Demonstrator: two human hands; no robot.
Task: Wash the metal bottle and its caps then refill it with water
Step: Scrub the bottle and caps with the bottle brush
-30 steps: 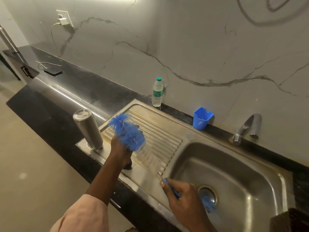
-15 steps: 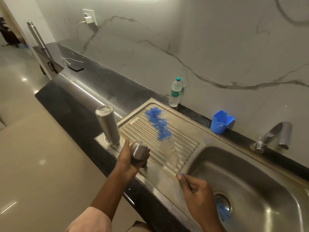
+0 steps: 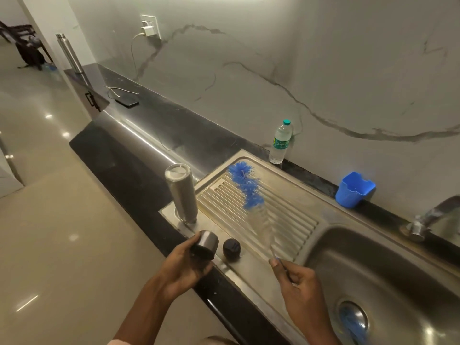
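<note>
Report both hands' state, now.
Left hand: grips the round steel bottle cap.
Right hand: pinches the blue-bristled bottle brush by its handle.

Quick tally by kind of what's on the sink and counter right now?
Metal bottles: 2
Caps: 2
Bottle brush: 1
Plastic water bottle: 1
Blue cup: 1
Phone: 1
Total: 8
</note>
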